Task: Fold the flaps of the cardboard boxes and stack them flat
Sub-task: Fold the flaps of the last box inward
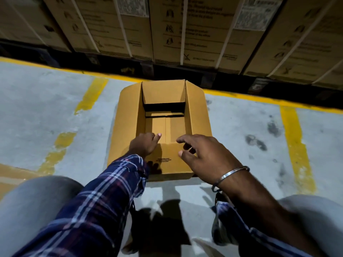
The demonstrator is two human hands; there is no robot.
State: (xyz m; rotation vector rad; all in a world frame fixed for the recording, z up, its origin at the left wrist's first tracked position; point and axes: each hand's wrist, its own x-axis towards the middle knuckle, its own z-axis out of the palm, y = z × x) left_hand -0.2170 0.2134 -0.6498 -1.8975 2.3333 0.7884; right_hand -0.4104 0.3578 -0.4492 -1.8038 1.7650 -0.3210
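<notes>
Grey concrete floor with worn yellow painted lines runs under everything. Nearest, at 6 o'clock, the person's grey trouser knees sit either side of a dark shadow. The left hand, coming out of a blue checked sleeve, lies on the near flap of the open brown cardboard box, fingers curled over that flap's inner edge with a fingertip showing. The right hand, wearing a silver metal bangle at the wrist, hangs just above the same flap with fingers loosely bent and spread, gripping nothing. That box stands on the floor at the centre, its side flaps splayed outward at 9 and 3 o'clock and its far flap upright at 12 o'clock. Beyond it, across a yellow line, stands a row of large strapped brown cartons with printed labels.
</notes>
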